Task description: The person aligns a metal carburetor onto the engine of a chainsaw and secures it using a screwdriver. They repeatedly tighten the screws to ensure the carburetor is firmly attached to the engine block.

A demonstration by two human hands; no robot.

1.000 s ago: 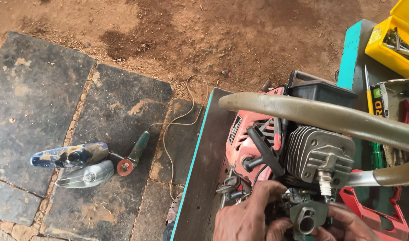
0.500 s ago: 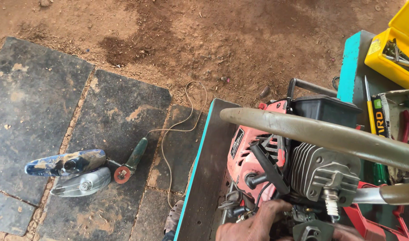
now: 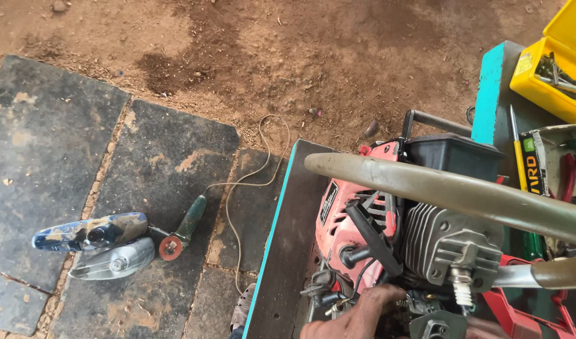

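Red small engine (image 3: pixel 357 220), stripped of covers, sat on the teal-edged bench (image 3: pixel 281 251) at the near right, grey handlebar (image 3: pixel 451 188) arching over its finned cylinder (image 3: pixel 432 235). Left hand (image 3: pixel 357 314) was at the near edge, fingers curled down into the carburettor area (image 3: pixel 426 317) — whether they gripped a part I could not tell. Right hand (image 3: pixel 489 328) barely showed at the frame's bottom; grip unreadable. Working well here likely meant steadying the small fittings and keeping clear of the spark plug (image 3: pixel 462 285). Compared with half a second earlier, the view had tilted slightly farther — hands sat lower in frame, less visible. Bottles (image 3: pixel 93 245) and a screwdriver (image 3: pixel 184 226) lay on the left slabs, unchanged.
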